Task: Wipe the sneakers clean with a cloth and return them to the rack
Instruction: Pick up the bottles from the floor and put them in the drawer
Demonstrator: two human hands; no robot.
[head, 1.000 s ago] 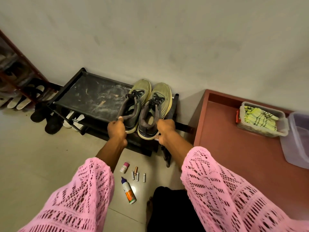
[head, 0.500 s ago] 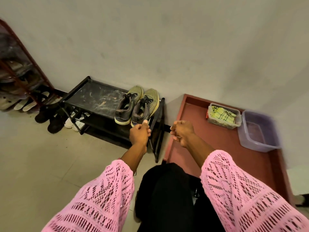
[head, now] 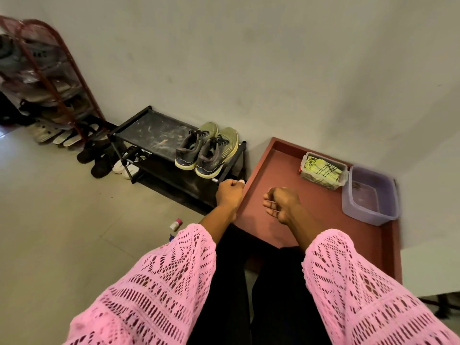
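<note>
Having let go of the sneakers a second ago, we now hold both hands back near our body: our left hand (head: 229,194) is curled in a loose fist with nothing in it, just in front of the rack's corner, and our right hand (head: 280,204) hovers over the red desk (head: 271,170), fingers bent inward and empty too. That tells us the last step looks done, since the pair of sneakers (head: 206,151) sits side by side on the right end of the top shelf of the black rack (head: 149,131), heels toward us, toes to the wall.

On the floor by our left sleeve lies a small bottle (head: 176,224). Further right on the desk stand a clear box (head: 323,170) with a yellow-green patterned cloth inside and, touching it, a purple tub (head: 371,195). Beyond, white and black shoes crowd the floor beside the rack, and a red shoe stand (head: 44,78) fills the far left corner. Nothing blocks our hands.
</note>
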